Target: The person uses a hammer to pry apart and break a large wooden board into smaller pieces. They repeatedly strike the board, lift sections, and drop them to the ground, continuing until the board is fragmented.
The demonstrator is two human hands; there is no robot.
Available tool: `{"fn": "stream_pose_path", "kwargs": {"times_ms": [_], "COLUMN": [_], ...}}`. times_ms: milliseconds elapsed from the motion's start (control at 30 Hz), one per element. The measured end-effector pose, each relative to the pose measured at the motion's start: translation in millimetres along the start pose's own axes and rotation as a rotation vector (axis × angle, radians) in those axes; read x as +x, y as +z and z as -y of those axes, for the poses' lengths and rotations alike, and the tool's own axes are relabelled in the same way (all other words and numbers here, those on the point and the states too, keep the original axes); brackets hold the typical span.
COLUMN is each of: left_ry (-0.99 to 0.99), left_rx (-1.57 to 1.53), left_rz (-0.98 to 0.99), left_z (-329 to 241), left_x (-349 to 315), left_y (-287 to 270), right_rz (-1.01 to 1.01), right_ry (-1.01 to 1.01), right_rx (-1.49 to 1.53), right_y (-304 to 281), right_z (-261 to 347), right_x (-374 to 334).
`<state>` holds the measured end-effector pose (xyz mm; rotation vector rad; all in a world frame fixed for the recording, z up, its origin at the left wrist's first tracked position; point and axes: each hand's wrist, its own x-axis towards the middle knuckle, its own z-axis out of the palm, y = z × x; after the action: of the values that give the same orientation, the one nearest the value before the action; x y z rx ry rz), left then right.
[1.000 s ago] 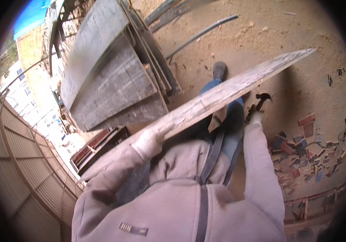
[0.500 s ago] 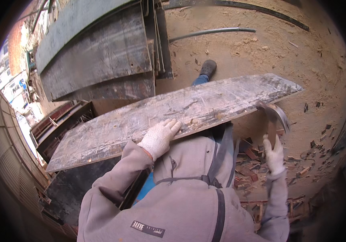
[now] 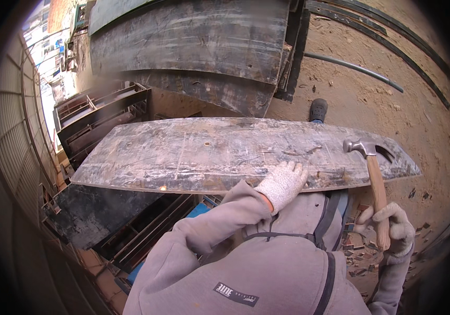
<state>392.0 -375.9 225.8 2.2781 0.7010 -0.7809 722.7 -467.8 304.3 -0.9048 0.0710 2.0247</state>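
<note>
A long worn plywood board point(image 3: 209, 152), scuffed grey and brown, lies crosswise in front of me. My left hand point(image 3: 284, 184), in a whitish glove, rests flat on it near the front edge, fingers stretched out. To the right, my gloved right hand point(image 3: 397, 227) is closed round the lower part of a claw hammer's wooden handle point(image 3: 376, 181). The hammer's steel head point(image 3: 362, 146) shows above the right end of the board, its claw pointing right. Whether the head touches the board I cannot tell.
Large dark panels point(image 3: 193, 47) are stacked beyond the board. Rusty metal frames point(image 3: 99, 107) stand at the left, and a dark sheet point(image 3: 91, 210) lies below them. A metal pipe point(image 3: 359, 68) and dark strips point(image 3: 393, 60) lie on sandy ground, with broken scraps point(image 3: 361, 257) at the lower right.
The hammer has turned, its head now over the board rather than off its front edge. My left hand stays flat on the board. The whole view has shifted.
</note>
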Motion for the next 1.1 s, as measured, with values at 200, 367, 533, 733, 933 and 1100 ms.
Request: {"fn": "stream_pose_path", "kwargs": {"times_ms": [200, 367, 533, 733, 933, 1100], "left_ry": [-0.056, -0.151, -0.121, -0.136, -0.107, -0.097], "left_rx": [-0.061, -0.085, -0.059, -0.345, -0.016, -0.031], "left_rz": [0.009, -0.008, -0.107, -0.101, 0.11, 0.109], "left_z": [-6, -12, -13, -2, -17, -15], "left_x": [-1, -3, -5, -9, -26, -26], "left_y": [-8, -4, 12, 6, 1, 9], "right_rz": [-0.267, -0.232, -0.311, -0.341, -0.305, -0.227], "right_ry": [-0.241, -0.789, -0.73, -0.232, 0.344, 0.599], "right_rx": [-0.956, -1.624, -0.93, -0.025, -0.077, -0.09], "right_y": [26, -9, -119, -147, -91, -99], "right_z": [8, 18, 37, 35, -12, -37], "right_x": [33, 93, 162, 197, 227, 236]}}
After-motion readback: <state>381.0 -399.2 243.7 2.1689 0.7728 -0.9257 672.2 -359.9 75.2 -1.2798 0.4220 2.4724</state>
